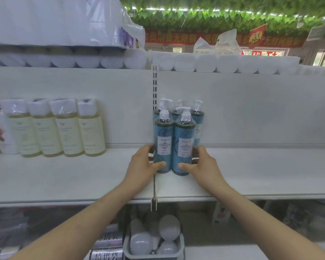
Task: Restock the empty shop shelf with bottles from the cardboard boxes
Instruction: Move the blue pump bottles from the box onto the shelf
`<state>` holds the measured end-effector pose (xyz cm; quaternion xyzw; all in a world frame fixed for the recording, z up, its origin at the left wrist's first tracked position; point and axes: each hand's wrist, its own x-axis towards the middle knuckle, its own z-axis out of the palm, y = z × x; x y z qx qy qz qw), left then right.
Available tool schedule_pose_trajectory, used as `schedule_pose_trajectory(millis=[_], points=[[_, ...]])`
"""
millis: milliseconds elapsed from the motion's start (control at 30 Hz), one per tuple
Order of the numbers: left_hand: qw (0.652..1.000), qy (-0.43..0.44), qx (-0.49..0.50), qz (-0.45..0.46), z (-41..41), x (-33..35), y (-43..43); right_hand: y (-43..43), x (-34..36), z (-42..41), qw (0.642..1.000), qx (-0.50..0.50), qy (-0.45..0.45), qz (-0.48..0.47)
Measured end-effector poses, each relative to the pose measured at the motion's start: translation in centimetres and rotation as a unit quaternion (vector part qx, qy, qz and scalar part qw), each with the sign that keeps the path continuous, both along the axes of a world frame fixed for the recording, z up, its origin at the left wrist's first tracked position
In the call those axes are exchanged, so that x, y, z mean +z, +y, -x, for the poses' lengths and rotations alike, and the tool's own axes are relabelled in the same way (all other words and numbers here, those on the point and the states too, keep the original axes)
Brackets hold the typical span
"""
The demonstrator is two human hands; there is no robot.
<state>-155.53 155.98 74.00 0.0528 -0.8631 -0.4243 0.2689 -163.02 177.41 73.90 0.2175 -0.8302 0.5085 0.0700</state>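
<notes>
Two blue pump bottles stand side by side on the shelf [251, 175], just right of the seam [154, 184] between its two boards. Three back bottles [197, 113] of the same kind stand close behind them, near the back panel [251, 109]. The left hand [142, 164] wraps the left front bottle [163, 139] low down, thumb across its front and fingers curled round its outer side. The right hand [203, 164] holds the right front bottle [184, 143] the same way. The step looks like settling this pair into the block. To do it well, slide both back together until they meet the back row (whether they already touch I cannot tell), keeping the bases flat and the labels facing near. The low grip is sound, since tall bottles pushed from the top would likely tip. Let go only once each stands steady, and set later pairs to the right, away from the pale bottles [64, 128] on the left. The cardboard boxes are out of view.
</notes>
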Motion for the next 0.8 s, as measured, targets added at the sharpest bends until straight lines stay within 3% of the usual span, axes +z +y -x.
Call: schedule_pose_trajectory(millis=[800], points=[[0.999,-0.013,0.035,-0.029,4.0,0.2,-1.3,-3.1,0.5,3.9,1.0,-0.029,0.0,0.009]])
